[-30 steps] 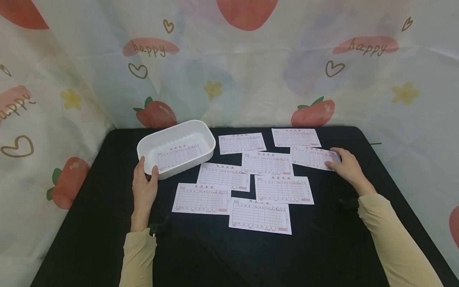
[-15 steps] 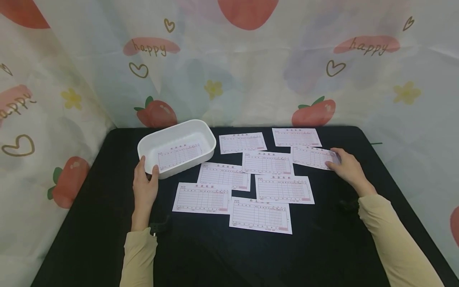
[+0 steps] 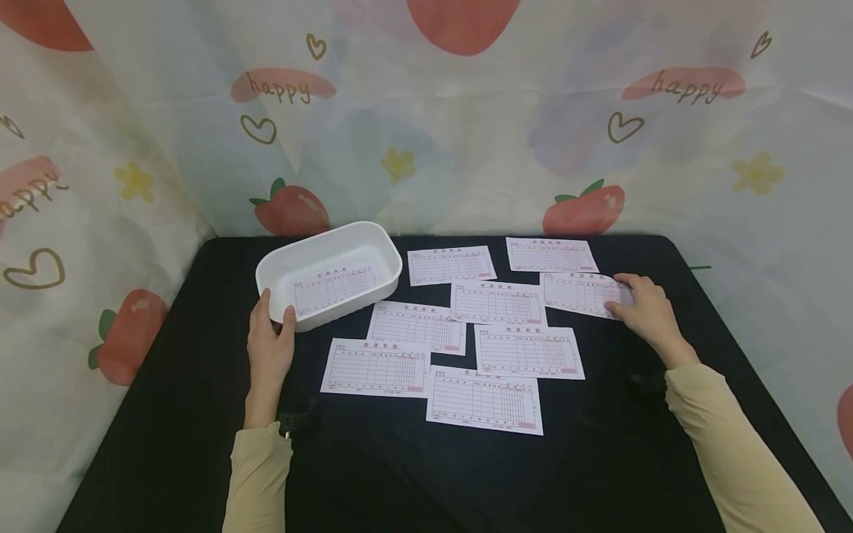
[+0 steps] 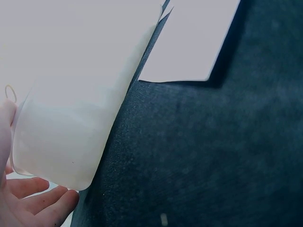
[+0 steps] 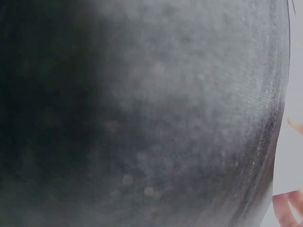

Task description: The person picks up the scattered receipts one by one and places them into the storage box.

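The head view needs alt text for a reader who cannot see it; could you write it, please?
A person's left hand grips a white tray holding one paper form, while the right hand touches another form among eight spread on a black table.

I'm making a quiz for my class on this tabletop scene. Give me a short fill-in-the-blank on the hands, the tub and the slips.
1. The left hand grips the rim of the white ____.
2. The tub holds ____ paper slip.
3. The right hand touches the slip at its ____ end.
4. The table has a ____ cover.

Missing words: tub; one; right; black
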Demonstrator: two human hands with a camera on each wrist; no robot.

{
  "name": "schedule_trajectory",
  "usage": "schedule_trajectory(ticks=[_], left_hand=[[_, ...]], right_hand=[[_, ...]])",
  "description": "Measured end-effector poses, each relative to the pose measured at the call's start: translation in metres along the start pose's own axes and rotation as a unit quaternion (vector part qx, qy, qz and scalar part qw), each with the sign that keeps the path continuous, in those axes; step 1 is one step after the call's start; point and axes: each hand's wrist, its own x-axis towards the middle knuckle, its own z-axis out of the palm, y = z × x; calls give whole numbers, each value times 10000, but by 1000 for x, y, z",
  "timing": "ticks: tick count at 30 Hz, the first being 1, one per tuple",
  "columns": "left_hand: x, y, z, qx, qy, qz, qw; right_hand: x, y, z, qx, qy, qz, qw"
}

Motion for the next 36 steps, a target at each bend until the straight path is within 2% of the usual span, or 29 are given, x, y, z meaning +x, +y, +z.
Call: schedule_trajectory(ticks=[9, 18, 25, 36], left_hand=[[0, 2, -1, 8, 10, 51, 10000], [0, 0, 0, 29, -13, 106, 9999], [0, 0, 0, 33, -17, 118, 9999], [0, 0, 0, 27, -48, 2, 10000]], right_hand=[[-4, -1, -1, 280, -38, 192, 9994], [-10, -2, -11, 792, 174, 120, 9966], [-15, -2, -15, 891, 264, 549, 9942], [-30, -9, -20, 1126, 860, 845, 9863]])
